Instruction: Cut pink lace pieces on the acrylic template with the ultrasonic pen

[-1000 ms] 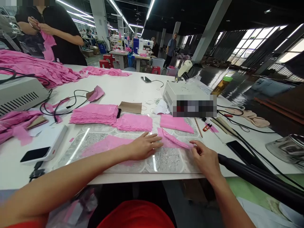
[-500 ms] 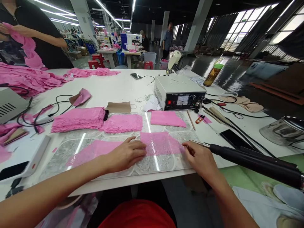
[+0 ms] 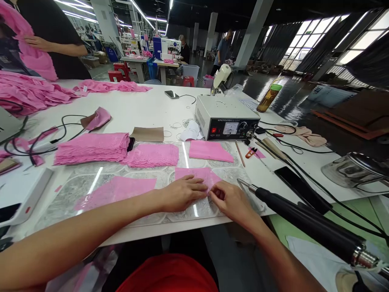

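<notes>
My left hand [image 3: 181, 194] lies on a small pink lace piece [image 3: 199, 175], fingers pressing its near edge. My right hand [image 3: 231, 202] meets it from the right, fingertips pinching the same edge of the lace. The piece rests on a glass-covered patterned mat [image 3: 75, 188]. A second pink lace piece [image 3: 117, 190] lies flat under my left forearm. A black rod-shaped tool [image 3: 304, 221] with a metal tip lies beside my right wrist.
Stacks of pink lace [image 3: 92, 147] [image 3: 153, 155] and one folded piece [image 3: 209, 151] sit behind my hands. A white control box [image 3: 226, 119], scissors [image 3: 251, 153], a phone [image 3: 296, 187], cables and a bottle [image 3: 268, 97] lie right. Another person [image 3: 45, 38] handles pink fabric far left.
The lace piece was unfolded and laid flat, then my right hand moved left along it to meet my left hand at its near edge. The view shifted slightly.
</notes>
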Action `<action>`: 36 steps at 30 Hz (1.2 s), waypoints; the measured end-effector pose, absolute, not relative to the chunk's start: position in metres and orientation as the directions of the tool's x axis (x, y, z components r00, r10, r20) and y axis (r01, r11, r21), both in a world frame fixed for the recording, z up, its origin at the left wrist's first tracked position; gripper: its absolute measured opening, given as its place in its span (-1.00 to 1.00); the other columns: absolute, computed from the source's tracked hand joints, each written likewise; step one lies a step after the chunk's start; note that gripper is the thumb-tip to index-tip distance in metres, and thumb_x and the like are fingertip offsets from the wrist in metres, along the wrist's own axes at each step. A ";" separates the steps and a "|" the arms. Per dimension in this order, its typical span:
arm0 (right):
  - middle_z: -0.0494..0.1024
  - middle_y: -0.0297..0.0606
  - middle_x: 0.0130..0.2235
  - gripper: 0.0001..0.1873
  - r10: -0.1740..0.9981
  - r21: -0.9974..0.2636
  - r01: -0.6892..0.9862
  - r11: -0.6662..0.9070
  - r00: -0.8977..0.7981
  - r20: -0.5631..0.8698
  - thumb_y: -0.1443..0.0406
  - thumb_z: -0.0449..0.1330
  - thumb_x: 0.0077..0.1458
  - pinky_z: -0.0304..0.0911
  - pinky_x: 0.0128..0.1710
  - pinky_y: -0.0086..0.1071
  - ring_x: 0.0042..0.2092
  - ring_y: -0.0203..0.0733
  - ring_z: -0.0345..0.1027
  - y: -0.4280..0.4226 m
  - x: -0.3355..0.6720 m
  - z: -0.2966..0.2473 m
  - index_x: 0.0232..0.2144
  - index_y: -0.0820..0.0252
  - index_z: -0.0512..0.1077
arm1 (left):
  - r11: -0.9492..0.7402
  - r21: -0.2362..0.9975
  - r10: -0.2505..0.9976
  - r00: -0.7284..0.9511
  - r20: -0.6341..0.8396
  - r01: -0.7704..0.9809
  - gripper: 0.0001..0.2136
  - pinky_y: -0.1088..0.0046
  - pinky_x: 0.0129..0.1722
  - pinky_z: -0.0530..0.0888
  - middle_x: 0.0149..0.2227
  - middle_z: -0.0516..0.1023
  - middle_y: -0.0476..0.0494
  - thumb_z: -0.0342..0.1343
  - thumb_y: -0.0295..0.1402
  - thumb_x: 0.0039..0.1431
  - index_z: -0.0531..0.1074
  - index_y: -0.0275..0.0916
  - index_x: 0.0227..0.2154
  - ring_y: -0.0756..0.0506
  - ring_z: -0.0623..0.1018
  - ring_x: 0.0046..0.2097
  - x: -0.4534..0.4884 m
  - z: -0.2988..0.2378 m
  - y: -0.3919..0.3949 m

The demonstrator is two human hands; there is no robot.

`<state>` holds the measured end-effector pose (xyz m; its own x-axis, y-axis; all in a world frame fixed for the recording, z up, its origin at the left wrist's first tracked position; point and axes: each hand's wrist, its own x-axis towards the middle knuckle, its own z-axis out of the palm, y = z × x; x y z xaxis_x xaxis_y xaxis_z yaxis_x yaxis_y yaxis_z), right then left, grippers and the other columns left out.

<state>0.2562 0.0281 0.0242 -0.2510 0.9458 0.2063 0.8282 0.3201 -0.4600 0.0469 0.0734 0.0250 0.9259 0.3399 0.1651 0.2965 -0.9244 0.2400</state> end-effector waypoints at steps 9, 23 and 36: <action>0.45 -0.35 -0.49 -0.86 0.941 -0.458 0.823 0.336 -0.266 0.212 0.35 0.08 0.08 0.09 -0.47 -0.42 -0.50 -0.33 0.23 0.028 0.260 0.019 -0.51 0.16 0.35 | -0.912 0.269 0.355 0.925 0.136 0.310 -0.65 0.05 0.24 0.19 0.19 0.40 -0.18 -0.08 -0.49 0.29 0.40 -0.21 0.08 -0.26 0.31 0.26 0.042 0.018 0.072; 0.37 -0.38 -0.56 -0.72 0.901 -0.713 0.678 0.177 -0.403 -0.159 0.21 0.10 0.15 0.10 -0.53 -0.46 -0.52 -0.34 0.20 -0.019 0.311 0.057 -0.57 0.16 0.36 | -0.895 0.325 0.382 0.901 0.205 0.306 -0.71 0.07 0.23 0.22 0.15 0.44 -0.20 -0.08 -0.46 0.34 0.46 -0.20 0.01 -0.23 0.36 0.23 0.034 0.029 0.075; 0.49 -0.32 -0.47 -0.84 0.923 -0.711 0.603 0.362 -0.339 0.183 0.30 0.09 0.08 0.20 -0.48 -0.47 -0.48 -0.34 0.28 0.022 0.252 0.046 -0.45 0.17 0.45 | -0.794 0.444 0.565 0.773 0.290 0.415 -0.75 0.40 -0.02 0.50 -0.07 0.57 -0.22 -0.04 -0.45 0.31 0.56 -0.29 -0.17 -0.10 0.57 -0.04 -0.021 0.039 0.071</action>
<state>0.2516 0.0218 0.0456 -0.3389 0.9229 0.1827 0.6033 0.3622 -0.7105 -0.0215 0.0713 0.0389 0.7725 0.5651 0.2895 0.4149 -0.7944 0.4436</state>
